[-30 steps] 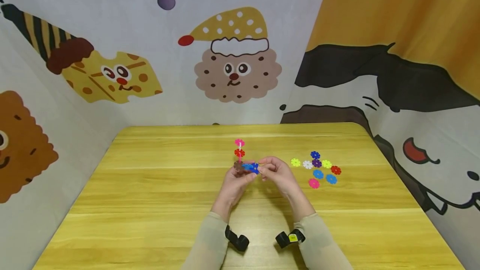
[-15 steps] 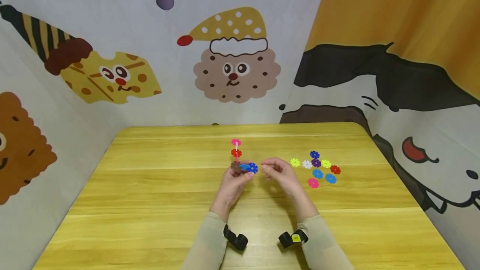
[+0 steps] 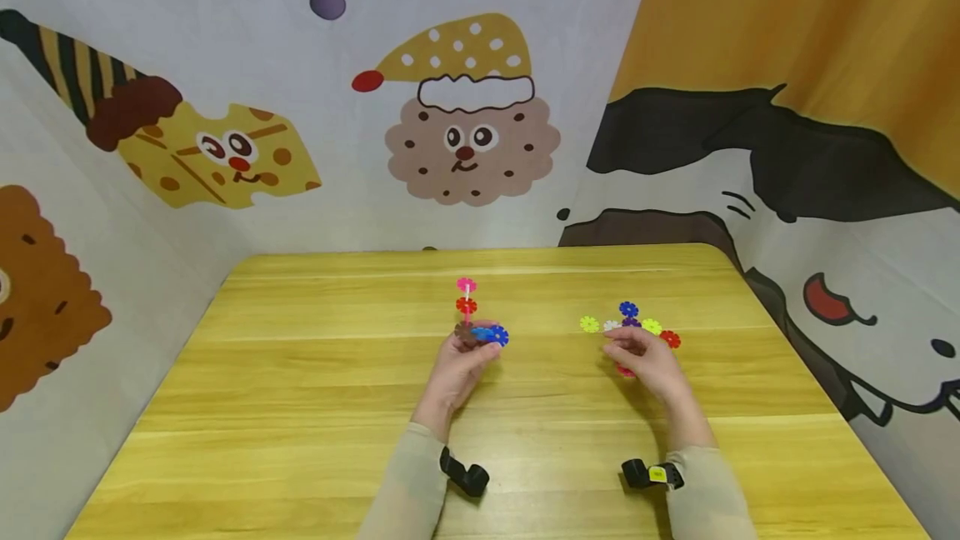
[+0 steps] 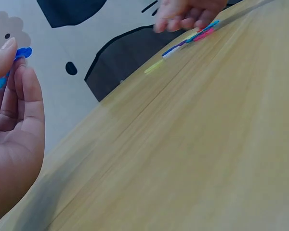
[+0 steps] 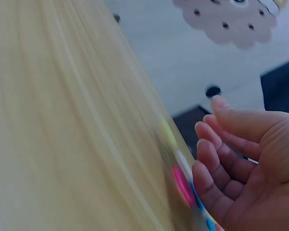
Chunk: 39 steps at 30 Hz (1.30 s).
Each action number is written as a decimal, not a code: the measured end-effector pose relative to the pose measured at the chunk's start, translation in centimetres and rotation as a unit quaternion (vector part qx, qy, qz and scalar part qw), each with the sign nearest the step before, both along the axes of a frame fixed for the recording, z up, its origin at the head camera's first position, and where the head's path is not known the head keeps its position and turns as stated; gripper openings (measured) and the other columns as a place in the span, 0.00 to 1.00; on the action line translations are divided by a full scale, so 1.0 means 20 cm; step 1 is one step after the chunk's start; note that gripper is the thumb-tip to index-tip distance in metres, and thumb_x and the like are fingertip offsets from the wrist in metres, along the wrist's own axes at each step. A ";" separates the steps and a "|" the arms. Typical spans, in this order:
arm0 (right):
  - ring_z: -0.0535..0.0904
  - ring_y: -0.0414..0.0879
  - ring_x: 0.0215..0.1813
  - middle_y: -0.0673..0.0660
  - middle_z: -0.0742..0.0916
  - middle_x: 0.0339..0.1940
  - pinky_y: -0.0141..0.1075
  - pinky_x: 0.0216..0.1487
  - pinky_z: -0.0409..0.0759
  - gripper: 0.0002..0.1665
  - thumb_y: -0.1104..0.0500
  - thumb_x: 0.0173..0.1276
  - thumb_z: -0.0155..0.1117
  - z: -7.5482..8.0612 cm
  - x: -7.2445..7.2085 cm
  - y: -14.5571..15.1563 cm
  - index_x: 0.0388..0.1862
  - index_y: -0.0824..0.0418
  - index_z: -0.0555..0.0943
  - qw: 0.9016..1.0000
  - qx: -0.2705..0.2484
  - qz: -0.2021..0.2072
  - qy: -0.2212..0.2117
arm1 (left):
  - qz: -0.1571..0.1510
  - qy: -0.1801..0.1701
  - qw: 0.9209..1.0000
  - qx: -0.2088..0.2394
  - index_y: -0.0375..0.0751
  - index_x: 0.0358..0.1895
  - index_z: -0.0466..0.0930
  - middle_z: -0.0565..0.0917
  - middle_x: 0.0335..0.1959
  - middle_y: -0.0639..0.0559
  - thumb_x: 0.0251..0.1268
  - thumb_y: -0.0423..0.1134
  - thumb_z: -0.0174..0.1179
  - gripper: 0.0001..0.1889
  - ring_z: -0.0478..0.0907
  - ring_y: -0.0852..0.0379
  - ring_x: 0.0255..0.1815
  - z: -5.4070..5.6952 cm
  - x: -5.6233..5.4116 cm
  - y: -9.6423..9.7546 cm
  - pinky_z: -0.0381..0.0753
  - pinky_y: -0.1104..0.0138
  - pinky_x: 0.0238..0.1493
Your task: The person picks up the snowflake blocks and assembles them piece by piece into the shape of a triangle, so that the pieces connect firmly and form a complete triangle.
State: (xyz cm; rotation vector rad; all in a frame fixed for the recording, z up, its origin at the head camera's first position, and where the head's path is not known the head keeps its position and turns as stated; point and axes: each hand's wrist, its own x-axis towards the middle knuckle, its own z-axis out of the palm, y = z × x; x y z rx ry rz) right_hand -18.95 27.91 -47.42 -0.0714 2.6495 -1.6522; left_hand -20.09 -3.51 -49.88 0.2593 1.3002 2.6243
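My left hand (image 3: 452, 373) pinches a joined chain of plastic snowflake discs. A blue disc (image 3: 498, 336) is at its right end, by the thumb, followed by a light blue disc (image 3: 482, 333) and a brown disc (image 3: 464, 331). From there the chain rises to a red disc (image 3: 467, 305) and a pink disc (image 3: 467, 284) on top. Over the loose discs at the right hangs my right hand (image 3: 652, 361), fingers loosely bent. Nothing shows between its thumb and fingers in the right wrist view. It hides some of the discs under it.
Loose snowflake discs lie on the wooden table (image 3: 300, 407): a yellow disc (image 3: 589, 324) at the left of the group, a dark blue disc (image 3: 628, 308) at the back, a red disc (image 3: 671, 340) at the right. A cartoon-printed curtain (image 3: 300, 40) hangs behind the table.
My right hand has left the blue end of the chain and moved right, over the loose discs. My left hand has shifted slightly left, still holding the chain.
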 end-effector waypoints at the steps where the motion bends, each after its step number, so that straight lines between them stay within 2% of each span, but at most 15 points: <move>1: 0.77 0.43 0.37 0.60 0.84 0.40 0.33 0.32 0.80 0.22 0.59 0.70 0.67 0.00 0.01 0.03 0.56 0.73 0.78 1.000 0.012 -0.003 -0.002 | -0.001 0.000 1.000 -0.002 0.47 0.45 0.83 0.84 0.41 0.51 0.63 0.19 0.58 0.18 0.81 0.57 0.42 0.00 0.00 0.00 0.81 0.71 0.45; 8: 0.74 0.45 0.36 0.58 0.82 0.34 0.32 0.31 0.76 0.23 0.60 0.66 0.70 0.00 0.06 0.15 0.56 0.72 0.79 0.997 0.078 -0.004 -0.013 | -0.004 -0.008 1.000 -0.016 0.47 0.45 0.83 0.84 0.43 0.51 0.62 0.18 0.56 0.19 0.81 0.59 0.42 0.01 0.00 -0.01 0.81 0.70 0.45; 19: 0.72 0.45 0.33 0.55 0.80 0.32 0.32 0.31 0.72 0.21 0.61 0.62 0.74 -0.03 0.06 0.16 0.52 0.68 0.83 0.990 0.139 0.003 -0.007 | -0.011 -0.002 1.000 -0.025 0.48 0.45 0.83 0.84 0.43 0.51 0.64 0.18 0.55 0.19 0.81 0.59 0.42 0.01 0.00 -0.02 0.81 0.70 0.45; 24: 0.71 0.46 0.32 0.54 0.78 0.31 0.33 0.31 0.71 0.17 0.63 0.61 0.74 -0.04 0.05 0.15 0.47 0.67 0.83 0.985 0.169 0.014 0.009 | -0.012 -0.001 1.000 -0.017 0.48 0.45 0.83 0.84 0.42 0.52 0.65 0.17 0.53 0.20 0.81 0.59 0.41 0.01 -0.01 -0.02 0.81 0.70 0.44; 32: 0.71 0.47 0.34 0.55 0.79 0.34 0.34 0.34 0.71 0.16 0.65 0.59 0.75 -0.04 0.06 0.14 0.43 0.65 0.78 0.986 0.166 0.019 0.023 | -0.011 -0.009 1.000 0.000 0.48 0.44 0.84 0.84 0.41 0.52 0.65 0.17 0.53 0.21 0.81 0.59 0.39 0.01 -0.01 -0.03 0.82 0.71 0.42; 39: 0.76 0.46 0.35 0.54 0.82 0.34 0.36 0.36 0.76 0.14 0.68 0.62 0.71 -0.06 0.04 0.08 0.45 0.62 0.78 0.983 0.168 0.022 0.068 | -0.012 -0.010 1.000 0.010 0.46 0.46 0.82 0.84 0.41 0.51 0.64 0.18 0.55 0.18 0.81 0.59 0.38 0.01 -0.01 -0.03 0.82 0.71 0.41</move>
